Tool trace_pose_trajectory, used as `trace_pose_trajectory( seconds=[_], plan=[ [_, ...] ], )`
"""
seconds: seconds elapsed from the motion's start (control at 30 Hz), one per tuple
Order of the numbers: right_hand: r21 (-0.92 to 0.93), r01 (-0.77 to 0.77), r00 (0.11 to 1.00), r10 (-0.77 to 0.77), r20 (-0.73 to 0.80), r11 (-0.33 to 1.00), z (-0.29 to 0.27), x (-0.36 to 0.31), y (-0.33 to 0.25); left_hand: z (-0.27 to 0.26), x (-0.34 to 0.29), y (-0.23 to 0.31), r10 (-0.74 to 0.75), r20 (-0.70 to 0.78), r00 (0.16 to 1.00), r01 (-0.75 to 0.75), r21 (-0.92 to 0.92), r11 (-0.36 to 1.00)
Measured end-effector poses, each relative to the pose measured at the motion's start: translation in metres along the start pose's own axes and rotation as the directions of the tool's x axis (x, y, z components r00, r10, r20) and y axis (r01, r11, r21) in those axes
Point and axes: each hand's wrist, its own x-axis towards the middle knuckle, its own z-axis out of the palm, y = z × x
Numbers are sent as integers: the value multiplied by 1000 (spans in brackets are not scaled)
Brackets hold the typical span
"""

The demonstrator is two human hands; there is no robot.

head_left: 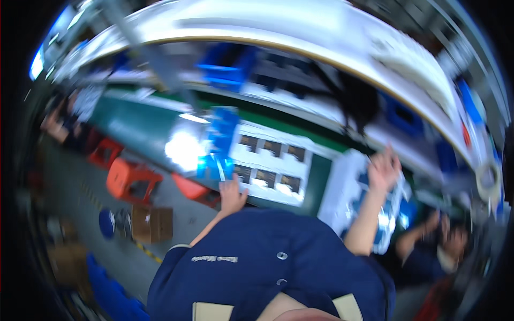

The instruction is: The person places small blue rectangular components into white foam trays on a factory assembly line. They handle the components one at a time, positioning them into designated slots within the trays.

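Note:
In front of me a white tray (pixel 257 158) lies on the green bench, with several dark square pieces (pixel 272 148) set in rows in it. My left hand (pixel 232 197) is at the tray's near left corner, fingers stretched out and thumb apart, beside a shiny blue sheet (pixel 220 136). Whether it touches the tray or the sheet I cannot tell. Raised over a second white tray (pixel 335 184) on the right is my right hand (pixel 383 170). Motion blurs its fingers, and I cannot make out anything in them. Blue-grey pieces show in that second tray, partly behind my forearm.
Above the bench runs a long white shelf (pixel 267 32). A blue bin (pixel 226 67) stands at the back. Orange stools (pixel 127 179) and a cardboard box (pixel 152 223) are on the floor to the left. One person (pixel 436 251) works at the right, another (pixel 67 125) at far left.

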Motion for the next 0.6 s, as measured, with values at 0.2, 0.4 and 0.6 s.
trace_pose_trajectory(
  seconds=[0.2, 0.4, 0.6],
  plan=[
    [212, -120, 993, 121, 8, 970, 13, 21, -8, 19, 25, 8, 48, 110, 993, -54, 48, 997],
    [-40, -356, 917, 358, 177, 933, 38, 40, 20, 14, 36, 3, -25, 311, 950, -7, 101, 995],
    [-790, -187, 974, 6, -226, 584, -33, 5, 50, 2, 41, -1, 3, 504, 864, 36, -68, 997]
  ],
)
